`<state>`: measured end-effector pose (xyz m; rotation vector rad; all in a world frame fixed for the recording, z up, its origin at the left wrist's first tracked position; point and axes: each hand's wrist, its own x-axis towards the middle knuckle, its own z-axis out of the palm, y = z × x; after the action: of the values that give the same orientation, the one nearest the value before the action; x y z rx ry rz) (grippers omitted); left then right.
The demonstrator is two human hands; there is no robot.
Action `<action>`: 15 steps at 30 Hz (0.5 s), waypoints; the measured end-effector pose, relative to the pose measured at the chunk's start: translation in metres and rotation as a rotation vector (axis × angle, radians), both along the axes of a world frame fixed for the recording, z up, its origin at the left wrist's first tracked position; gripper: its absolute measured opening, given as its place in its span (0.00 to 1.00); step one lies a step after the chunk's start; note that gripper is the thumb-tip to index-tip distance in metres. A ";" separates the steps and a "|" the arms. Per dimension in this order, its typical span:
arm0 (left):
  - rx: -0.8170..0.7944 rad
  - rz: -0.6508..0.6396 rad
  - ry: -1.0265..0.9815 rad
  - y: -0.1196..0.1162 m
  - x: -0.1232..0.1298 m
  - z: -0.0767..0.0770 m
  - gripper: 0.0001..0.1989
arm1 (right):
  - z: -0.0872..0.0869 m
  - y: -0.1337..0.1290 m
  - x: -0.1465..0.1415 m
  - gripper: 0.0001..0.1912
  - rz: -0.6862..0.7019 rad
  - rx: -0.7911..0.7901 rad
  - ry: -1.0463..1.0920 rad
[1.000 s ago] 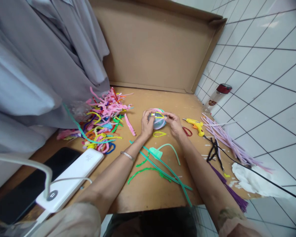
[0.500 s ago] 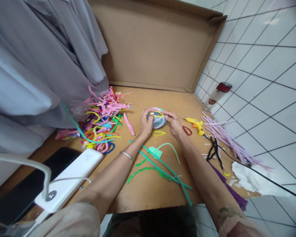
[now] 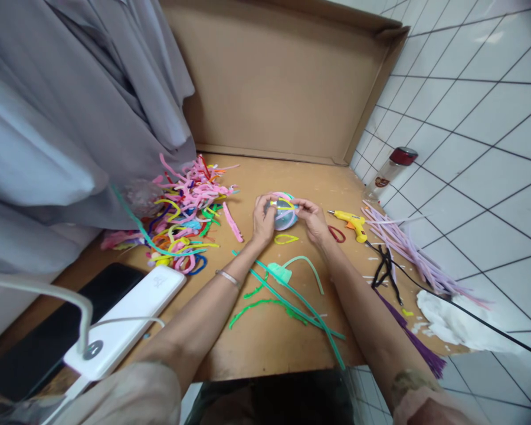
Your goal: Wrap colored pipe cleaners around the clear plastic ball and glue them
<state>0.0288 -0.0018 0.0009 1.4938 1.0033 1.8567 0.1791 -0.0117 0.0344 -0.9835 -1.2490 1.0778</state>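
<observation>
From my head view, my left hand point(image 3: 264, 221) and my right hand point(image 3: 312, 219) both close their grip on a small round ball point(image 3: 285, 213) wrapped in pink and yellow pipe cleaners, held just above the middle of the brown table point(image 3: 265, 342). A yellow pipe-cleaner loop point(image 3: 285, 239) lies just below the ball, green pipe cleaners point(image 3: 292, 301) cross between my forearms, a bright tangle of pipe cleaners point(image 3: 183, 218) sits to my left, and a yellow glue gun point(image 3: 351, 223) rests near my right hand.

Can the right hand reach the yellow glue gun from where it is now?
Probably yes: the right hand holds the ball, and the glue gun lies just beside it on open board, nothing between.
</observation>
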 end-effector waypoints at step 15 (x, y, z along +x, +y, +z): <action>0.020 0.014 0.011 -0.003 0.001 0.003 0.09 | 0.002 -0.002 0.000 0.13 -0.004 -0.014 0.016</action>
<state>0.0301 -0.0047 0.0038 1.5140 1.0050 1.8753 0.1791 -0.0141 0.0364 -0.9860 -1.2269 1.0906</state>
